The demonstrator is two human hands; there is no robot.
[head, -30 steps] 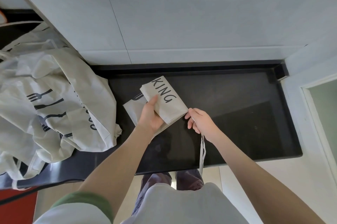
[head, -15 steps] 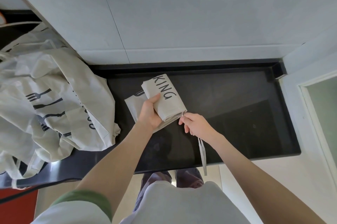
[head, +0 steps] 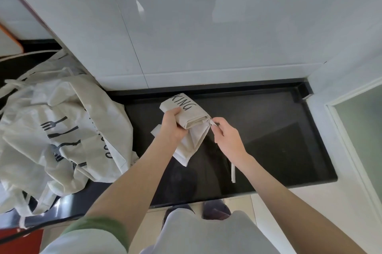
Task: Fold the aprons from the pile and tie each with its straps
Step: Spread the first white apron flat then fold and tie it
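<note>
A folded beige apron (head: 191,114) with the letters "KING" on top is lifted above the black counter (head: 268,133). My left hand (head: 172,126) grips its left side, thumb on top. One loose layer of the apron hangs down below that hand. My right hand (head: 226,136) pinches the strap (head: 233,173) right at the apron's right corner; the rest of the strap trails down past my wrist to the counter's front. A pile of unfolded beige aprons (head: 62,129) with fork prints lies on the counter at the left.
A white tiled wall (head: 206,26) rises behind the counter. A white wall and a frosted pane (head: 359,129) close off the right side. The counter's front edge (head: 237,193) runs just before my feet.
The folded apron has been lifted and turned off the counter, and a lower layer now hangs loose. My right hand has moved up along the strap to the apron's corner.
</note>
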